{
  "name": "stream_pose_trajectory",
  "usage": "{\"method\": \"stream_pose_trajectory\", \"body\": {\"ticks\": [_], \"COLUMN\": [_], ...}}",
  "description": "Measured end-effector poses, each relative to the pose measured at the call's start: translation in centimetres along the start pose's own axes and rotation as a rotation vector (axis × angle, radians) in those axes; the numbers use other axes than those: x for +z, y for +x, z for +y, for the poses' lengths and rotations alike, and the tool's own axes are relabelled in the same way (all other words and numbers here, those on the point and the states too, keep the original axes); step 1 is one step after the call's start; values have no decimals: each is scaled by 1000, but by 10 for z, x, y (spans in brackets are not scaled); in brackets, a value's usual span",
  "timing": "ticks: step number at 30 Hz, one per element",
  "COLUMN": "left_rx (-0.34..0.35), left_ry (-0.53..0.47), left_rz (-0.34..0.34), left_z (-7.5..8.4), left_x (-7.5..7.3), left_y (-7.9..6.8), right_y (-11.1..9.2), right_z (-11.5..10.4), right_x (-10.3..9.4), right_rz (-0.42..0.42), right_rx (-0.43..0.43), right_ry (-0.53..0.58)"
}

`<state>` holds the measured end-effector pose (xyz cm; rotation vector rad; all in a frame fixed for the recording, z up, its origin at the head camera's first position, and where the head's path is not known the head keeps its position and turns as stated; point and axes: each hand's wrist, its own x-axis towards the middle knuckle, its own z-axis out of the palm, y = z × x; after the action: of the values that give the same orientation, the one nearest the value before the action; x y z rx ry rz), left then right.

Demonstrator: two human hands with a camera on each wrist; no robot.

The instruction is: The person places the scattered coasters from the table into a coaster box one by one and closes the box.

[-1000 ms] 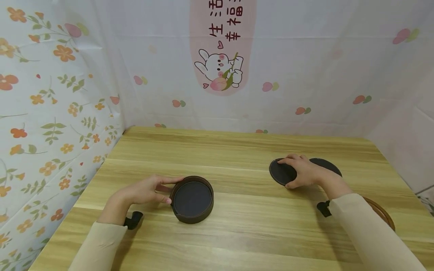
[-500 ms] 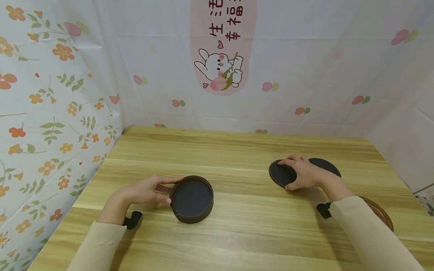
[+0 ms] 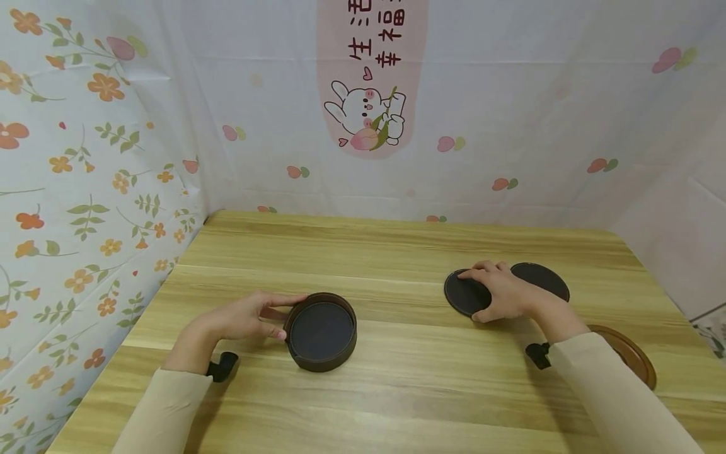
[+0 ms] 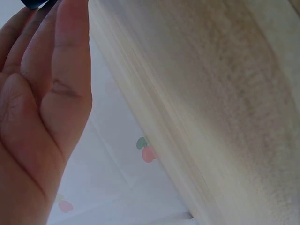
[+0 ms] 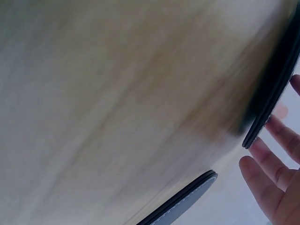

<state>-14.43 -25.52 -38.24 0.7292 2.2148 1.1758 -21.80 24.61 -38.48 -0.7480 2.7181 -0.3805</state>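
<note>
Right hand [image 3: 506, 294] pinches a black disc [image 3: 465, 296] between thumb and fingers, left hand [image 3: 241, 317] gripping a round holder [image 3: 324, 364]

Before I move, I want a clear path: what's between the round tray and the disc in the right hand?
The head view shows only bare wooden tabletop between the round tray and the black disc in the right hand.

Yellowish wood-grain worktop [image 3: 391, 258], white backdrop [image 3: 244, 94] behind it, pink panel [image 3: 334, 38] with dark red characters [image 3: 359, 48] and rabbit print [image 3: 356, 107], orange-flowered cloth [image 3: 102, 176] at left, brown round object [image 3: 634, 353] at right, partly hidden.
</note>
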Motion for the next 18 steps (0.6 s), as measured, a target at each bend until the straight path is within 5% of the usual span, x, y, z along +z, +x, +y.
{"method": "stream_pose_trajectory", "body": {"ticks": [18], "left_rx": [-28], "left_ry": [11], "left_rz": [4], "left_z": [3], "left_x": [1], "left_y": [0], "right_y": [3], "right_z": [-22], "right_x": [11], "right_rz": [28], "right_rx": [-97], "right_ry": [-20]}}
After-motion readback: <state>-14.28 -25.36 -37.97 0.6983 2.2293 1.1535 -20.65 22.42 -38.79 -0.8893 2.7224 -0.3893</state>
